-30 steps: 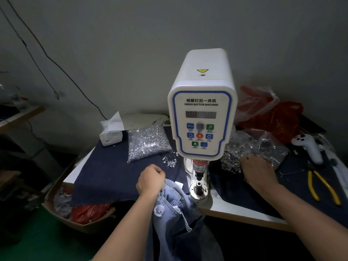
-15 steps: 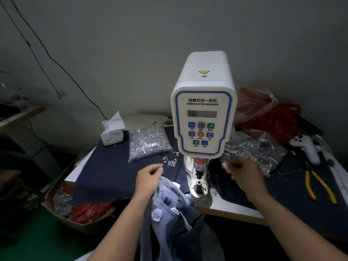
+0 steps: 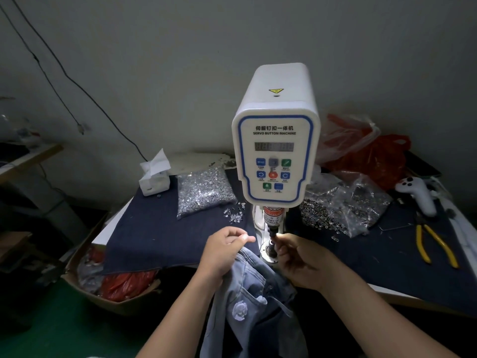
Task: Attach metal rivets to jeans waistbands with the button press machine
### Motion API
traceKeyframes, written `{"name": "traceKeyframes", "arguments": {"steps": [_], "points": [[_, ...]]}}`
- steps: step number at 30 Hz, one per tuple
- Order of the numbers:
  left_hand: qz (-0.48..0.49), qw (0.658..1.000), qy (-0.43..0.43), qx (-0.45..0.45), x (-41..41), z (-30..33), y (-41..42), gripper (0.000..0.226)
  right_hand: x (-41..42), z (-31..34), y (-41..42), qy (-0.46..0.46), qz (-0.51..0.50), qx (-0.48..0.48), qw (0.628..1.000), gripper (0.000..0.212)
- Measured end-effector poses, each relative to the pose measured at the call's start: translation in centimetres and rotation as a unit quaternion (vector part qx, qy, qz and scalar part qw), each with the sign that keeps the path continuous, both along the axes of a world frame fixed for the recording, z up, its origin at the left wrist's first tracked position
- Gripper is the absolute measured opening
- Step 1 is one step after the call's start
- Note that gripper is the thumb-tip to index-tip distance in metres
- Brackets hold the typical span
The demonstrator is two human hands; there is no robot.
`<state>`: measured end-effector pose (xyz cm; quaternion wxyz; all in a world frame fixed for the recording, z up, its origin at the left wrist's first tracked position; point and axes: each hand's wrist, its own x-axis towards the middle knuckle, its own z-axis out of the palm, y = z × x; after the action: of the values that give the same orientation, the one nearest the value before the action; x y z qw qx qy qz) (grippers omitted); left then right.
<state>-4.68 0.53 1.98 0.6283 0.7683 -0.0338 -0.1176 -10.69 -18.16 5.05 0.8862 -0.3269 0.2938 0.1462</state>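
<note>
Reaching: the right hand [image 3: 299,259] is up at the press [image 3: 276,151], its fingers [image 3: 282,240] bunched at the lit gap between the ram and the lower die — what they pinch is too small to tell.
Left hand [image 3: 223,250]: fingers curled, thumb against forefinger, gripping the top edge of the jeans [image 3: 254,303] just left of the die.
Jeans: one pale pair, hanging off the worktop [image 3: 160,236] edge below both hands, the gathered top touching the press base, between the two hands.
Rivets: loose ones [image 3: 235,215] scattered on the dark cloth just behind the left hand; a heap [image 3: 317,213] lies right of the press, behind the right hand.
Bags: two clear ones of metal parts — one [image 3: 205,193] left of the press, one [image 3: 353,200] right.
Press: one, white, upright at the worktop's front edge.
Pliers [image 3: 436,245]: one yellow pair, far right.
Controller [image 3: 419,193]: one, white, behind the pliers.
Tissue box [image 3: 154,178]: one, back left.
Red bags: one [image 3: 376,158] behind on the right, one [image 3: 129,282] in a floor box.
</note>
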Motion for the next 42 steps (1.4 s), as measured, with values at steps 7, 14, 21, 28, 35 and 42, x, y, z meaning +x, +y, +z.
{"name": "traceKeyframes", "arguments": {"steps": [7,14,21,28,35,42], "points": [[0.003,1.000,-0.023,-0.002,-0.9,0.0,-1.4,0.010,-0.1,-0.6,-0.3,-0.005,-0.013,-0.021,1.000,0.012],[0.000,1.000,-0.006,-0.019,-1.5,0.3,-2.6,0.003,-0.1,0.2,-0.3,-0.006,-0.008,-0.027,1.000,0.017],[-0.005,1.000,-0.017,-0.023,-1.8,0.7,-2.8,0.002,-0.2,-0.3,-0.8,-0.013,-0.003,-0.003,1.000,0.011],[-0.026,0.999,-0.042,0.000,-1.8,0.7,-3.4,0.002,-0.3,-2.0,-3.9,-0.037,-0.032,-0.206,0.977,0.020],[-0.050,0.997,-0.062,0.004,-1.6,0.5,-3.5,0.012,-0.6,-4.1,-5.7,-0.035,-0.061,-0.179,0.981,0.030],[-0.061,0.995,-0.071,0.019,-1.5,0.8,-3.6,0.013,-0.6,-3.9,-5.6,-0.040,-0.054,-0.186,0.980,0.030]]}}
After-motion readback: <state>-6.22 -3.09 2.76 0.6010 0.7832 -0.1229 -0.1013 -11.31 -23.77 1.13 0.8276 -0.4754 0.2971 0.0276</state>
